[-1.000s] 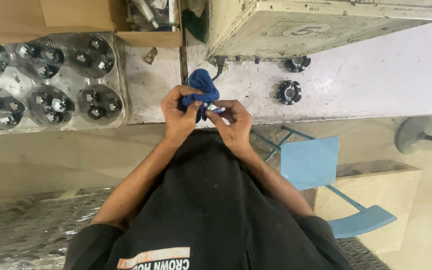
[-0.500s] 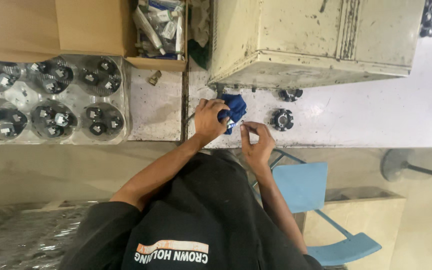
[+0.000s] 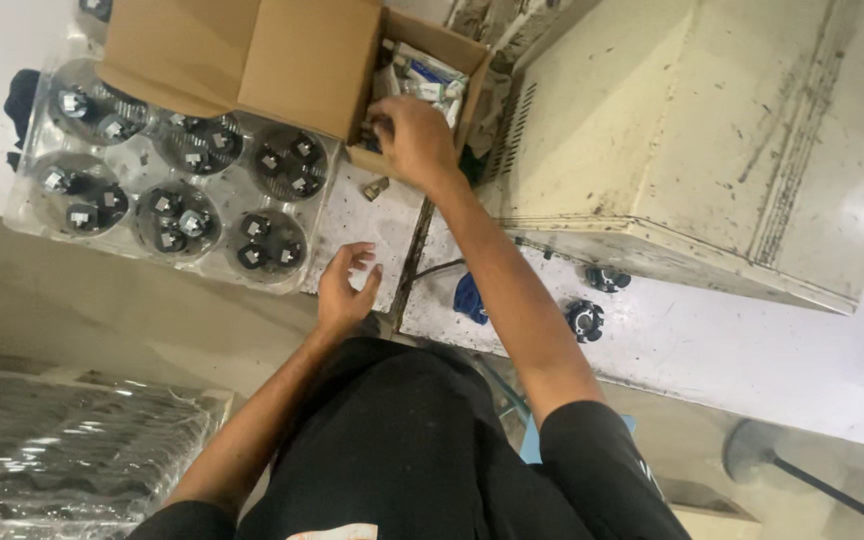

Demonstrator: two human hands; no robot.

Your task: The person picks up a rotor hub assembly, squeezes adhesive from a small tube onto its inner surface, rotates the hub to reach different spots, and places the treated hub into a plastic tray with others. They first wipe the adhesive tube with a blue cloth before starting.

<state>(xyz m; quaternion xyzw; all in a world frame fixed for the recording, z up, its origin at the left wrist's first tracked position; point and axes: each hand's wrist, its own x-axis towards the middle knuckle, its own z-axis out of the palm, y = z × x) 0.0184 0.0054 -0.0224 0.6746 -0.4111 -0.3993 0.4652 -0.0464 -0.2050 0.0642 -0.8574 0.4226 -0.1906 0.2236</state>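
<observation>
My right hand [image 3: 412, 140] reaches into an open cardboard box [image 3: 302, 60] at the back of the bench. Its fingers curl down among small white and blue packets [image 3: 432, 75], and what they hold is hidden. My left hand [image 3: 347, 288] hovers over the grey bench top near its front edge, fingers spread and empty. A blue cloth [image 3: 468, 297] lies on the bench beside my right forearm. Two black round parts [image 3: 584, 320] rest just right of it.
A clear plastic tray [image 3: 27, 215] of several black round parts sits left, partly under the box. A large cream metal housing [image 3: 702, 130] fills the right back. A plastic-wrapped stack [image 3: 52, 450] lies lower left and a stool base [image 3: 752, 450] lower right.
Both hands were together on the blue cloth. Now the cloth lies on the bench, my right hand has gone up into the box and my left hand has opened.
</observation>
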